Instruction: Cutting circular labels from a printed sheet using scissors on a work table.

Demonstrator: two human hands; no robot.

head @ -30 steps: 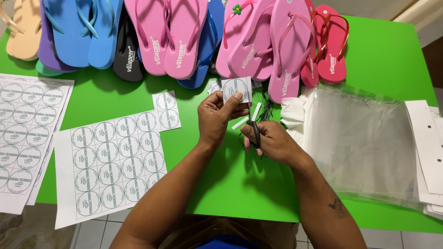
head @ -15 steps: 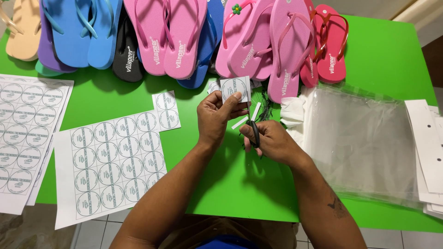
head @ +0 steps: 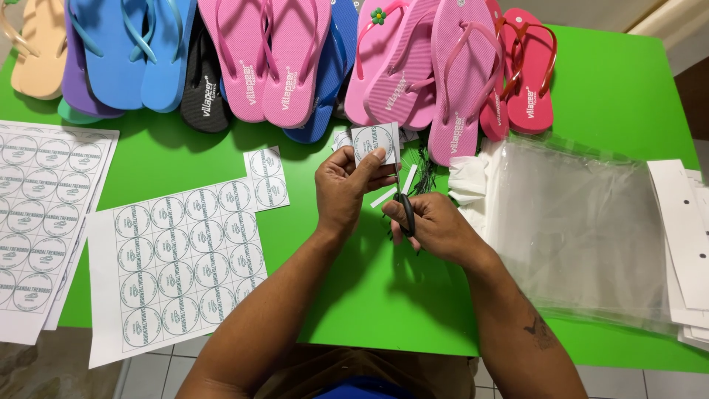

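Note:
My left hand (head: pixel 344 188) pinches a small square paper label (head: pixel 375 143) with a round printed mark, held upright above the green table (head: pixel 369 295). My right hand (head: pixel 436 225) grips black-handled scissors (head: pixel 405 209), whose blades reach up to the label's right edge. A thin white paper strip (head: pixel 385 197) hangs just beside the blades. Both hands are close together near the middle of the table.
A partly cut sheet of round labels (head: pixel 177 258) lies left of my arms, with more sheets (head: pixel 37 214) at the far left. Pink, blue, red, black and peach flip-flops (head: pixel 288 66) line the far edge. Clear plastic bags (head: pixel 576 229) and white cards (head: pixel 683 236) lie at the right.

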